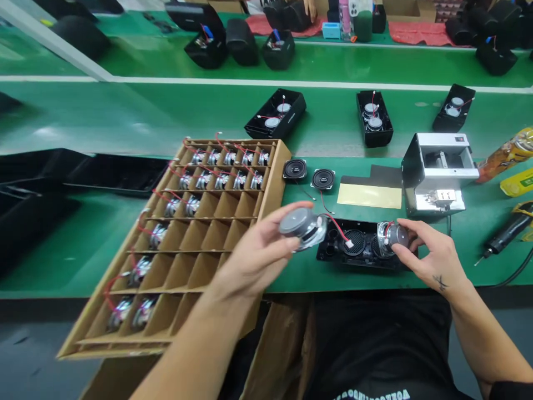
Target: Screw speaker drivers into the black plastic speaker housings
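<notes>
My left hand point(272, 236) pinches a small round speaker driver point(303, 226) with a grey magnet and a silver frame, held just left of a black speaker housing point(333, 256). A red wire with a white plug point(348, 243) trails from it over the housing. In my right hand point(425, 253) is a second speaker driver point(391, 238), gripped between thumb and fingers over the housing's right end; whether it touches the housing I cannot tell. A round mesh grille point(353, 244) shows in the housing's middle. Two more drivers point(323, 179) lie cone-up behind it.
A divided cardboard box point(272, 191) with several drivers stands at left. Behind the housing are a yellow adhesive sheet point(369, 195) and a silver dispenser machine point(435, 178). An electric screwdriver point(506, 233) lies at right. Black housings with drivers point(375, 133) sit on the green line beyond.
</notes>
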Demonstrator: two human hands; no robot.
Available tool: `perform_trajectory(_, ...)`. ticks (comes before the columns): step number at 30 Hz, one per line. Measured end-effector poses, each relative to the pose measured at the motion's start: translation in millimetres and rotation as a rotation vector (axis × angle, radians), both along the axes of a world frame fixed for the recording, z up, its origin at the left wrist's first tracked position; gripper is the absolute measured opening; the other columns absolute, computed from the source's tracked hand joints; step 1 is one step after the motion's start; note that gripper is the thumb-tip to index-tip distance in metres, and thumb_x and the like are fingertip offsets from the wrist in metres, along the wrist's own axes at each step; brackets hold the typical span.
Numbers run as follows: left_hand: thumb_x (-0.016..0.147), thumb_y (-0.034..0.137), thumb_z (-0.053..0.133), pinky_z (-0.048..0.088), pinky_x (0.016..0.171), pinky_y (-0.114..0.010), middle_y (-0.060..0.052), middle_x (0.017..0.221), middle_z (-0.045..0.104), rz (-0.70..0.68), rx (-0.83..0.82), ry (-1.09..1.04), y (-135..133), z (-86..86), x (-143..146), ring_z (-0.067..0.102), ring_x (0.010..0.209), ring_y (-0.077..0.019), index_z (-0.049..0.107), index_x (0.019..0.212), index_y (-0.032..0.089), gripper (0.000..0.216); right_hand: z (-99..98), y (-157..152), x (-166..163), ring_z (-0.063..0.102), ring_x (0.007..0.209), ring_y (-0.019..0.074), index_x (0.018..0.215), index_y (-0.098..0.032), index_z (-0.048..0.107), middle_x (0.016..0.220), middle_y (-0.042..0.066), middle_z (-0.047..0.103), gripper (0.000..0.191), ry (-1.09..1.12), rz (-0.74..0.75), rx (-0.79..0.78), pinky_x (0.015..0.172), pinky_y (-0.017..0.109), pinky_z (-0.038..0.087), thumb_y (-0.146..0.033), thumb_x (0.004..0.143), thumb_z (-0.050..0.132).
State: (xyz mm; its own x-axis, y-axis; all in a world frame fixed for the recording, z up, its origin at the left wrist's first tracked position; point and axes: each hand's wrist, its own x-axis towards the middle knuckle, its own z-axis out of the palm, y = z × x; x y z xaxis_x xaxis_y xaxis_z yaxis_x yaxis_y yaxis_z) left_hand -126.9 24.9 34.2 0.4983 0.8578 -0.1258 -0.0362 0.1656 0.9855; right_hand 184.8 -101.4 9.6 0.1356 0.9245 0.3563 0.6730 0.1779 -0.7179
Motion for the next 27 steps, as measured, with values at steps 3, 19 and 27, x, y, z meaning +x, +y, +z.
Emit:
perform_trajectory(3, 0.081, 0.054, 0.091, 0.062, 0.104, -0.046, -0.012, 0.124, 0.078, -0.036, -0.292, -0.196, -22.3, -22.2, 33.1, 0.075, 0.119, -0.0318, 0.072, 0.131, 0.022, 0.063, 3.1, -1.9, -9.1, 0.057, 0.055, 0.0082, 0.124, -0.011, 0.075, 0.094, 0.003, 0.073, 0.036, -0.024, -0.011, -0.013, 0.059, 0.024, 0.057, -0.039, 0.102, 0.069)
perform_trajectory(19, 0.099, 0.011, 0.062, 0.055, 0.107, -0.042, -0.014, 0.13, 0.071, -0.631, 1.042, 0.734, 11.7, 3.4, 54.0, 0.064, 0.121, -0.0285, 0.064, 0.135, 0.01, 0.036, 3.5, -3.1, -7.8, 0.072, 0.11, 0.0266, 0.135, -0.007, 0.067, 0.128, 0.012, 0.076, 0.037, -0.447, 0.156, -0.001, 0.094, 0.039, 0.055, -0.033, 0.108, 0.063)
perform_trajectory(27, 0.101, 0.01, 0.06, 0.06, 0.088, -0.036, -0.013, 0.12, 0.074, -0.801, 1.166, 0.925, 7.6, -13.1, 68.0, 0.069, 0.108, -0.0279, 0.07, 0.121, 0.014, 0.022, 5.4, 1.8, -14.6, 0.069, 0.096, 0.0258, 0.131, -0.007, 0.065, 0.123, 0.011, 0.077, 0.033, -0.595, 0.209, -0.088, 0.082, 0.043, 0.044, -0.03, 0.107, 0.066)
